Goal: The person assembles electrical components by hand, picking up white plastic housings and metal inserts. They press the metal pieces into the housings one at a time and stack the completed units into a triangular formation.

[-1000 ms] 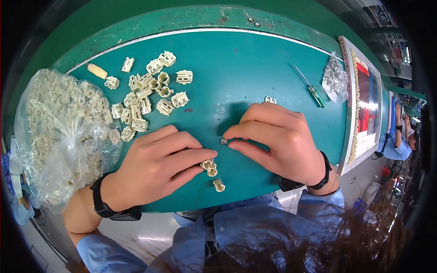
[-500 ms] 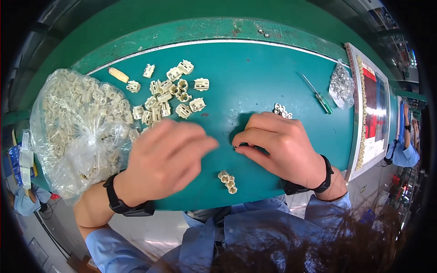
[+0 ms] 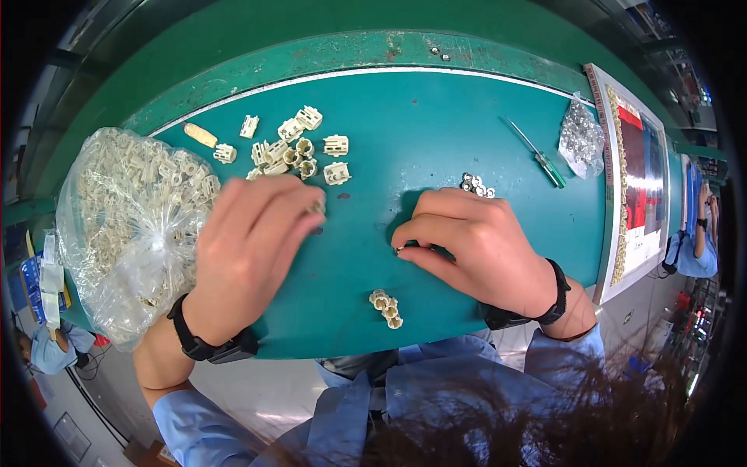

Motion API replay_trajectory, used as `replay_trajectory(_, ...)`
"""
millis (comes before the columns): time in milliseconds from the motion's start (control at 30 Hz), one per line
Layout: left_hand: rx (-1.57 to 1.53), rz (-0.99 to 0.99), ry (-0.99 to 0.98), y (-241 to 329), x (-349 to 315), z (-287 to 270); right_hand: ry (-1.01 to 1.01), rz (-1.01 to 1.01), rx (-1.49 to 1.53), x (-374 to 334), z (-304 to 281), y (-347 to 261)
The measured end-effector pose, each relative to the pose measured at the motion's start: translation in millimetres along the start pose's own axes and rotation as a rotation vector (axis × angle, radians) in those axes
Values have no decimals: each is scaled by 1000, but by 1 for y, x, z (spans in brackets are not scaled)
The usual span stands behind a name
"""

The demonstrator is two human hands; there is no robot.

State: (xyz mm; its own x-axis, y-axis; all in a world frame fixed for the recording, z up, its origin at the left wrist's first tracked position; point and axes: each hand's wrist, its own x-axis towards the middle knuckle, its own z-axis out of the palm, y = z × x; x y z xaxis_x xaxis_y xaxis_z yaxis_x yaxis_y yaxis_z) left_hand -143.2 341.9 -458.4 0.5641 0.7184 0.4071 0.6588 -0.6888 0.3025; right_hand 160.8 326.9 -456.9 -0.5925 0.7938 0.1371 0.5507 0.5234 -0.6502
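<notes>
My right hand (image 3: 482, 243) pinches a tiny metal piece (image 3: 398, 249), my left hand (image 3: 247, 249) (blurred) a cream part (image 3: 315, 207), and a loose fingertip grip could drop either.

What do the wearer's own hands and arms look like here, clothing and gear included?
The left hand and right hand are ungloved. Each wrist wears a black strap with a dark, blocky piece attached. Light-blue sleeves stop short of the wrists.
</notes>
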Motion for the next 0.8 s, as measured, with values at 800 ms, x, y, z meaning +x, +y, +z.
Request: replay_trajectory(800,-456,-10,-198,-14,-51,4,76,-60,134,24,51,-38)
